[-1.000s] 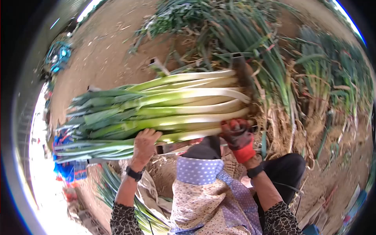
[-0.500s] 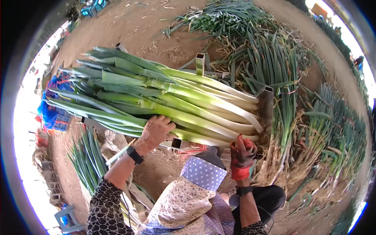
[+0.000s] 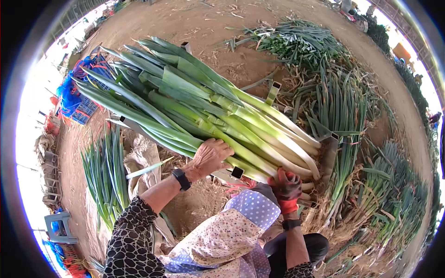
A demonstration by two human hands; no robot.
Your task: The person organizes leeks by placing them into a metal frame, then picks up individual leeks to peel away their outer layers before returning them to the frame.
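Observation:
A thick pile of leeks (image 3: 185, 95) lies across a metal frame (image 3: 329, 157), green leaves to the upper left and white stalks to the lower right. My bare left hand (image 3: 212, 157) rests on the near edge of the pile at mid-length, its fingers curled over the stalks. My right hand (image 3: 286, 184), in a red and dark glove, is closed at the white ends, with its fingers bent round the nearest stalks. The roots are partly hidden at the frame's end plate.
More leeks (image 3: 338, 106) lie on the ground at the right, with a heap of cut leaves (image 3: 301, 39) behind. At the left are another leek bunch (image 3: 105, 171), a blue crate (image 3: 84, 110) and a grey stool (image 3: 61, 227).
The view has turned, so the pile slants more steeply. My right hand has closed on the white stalks, its fingers no longer raised. My left hand keeps its place on the pile.

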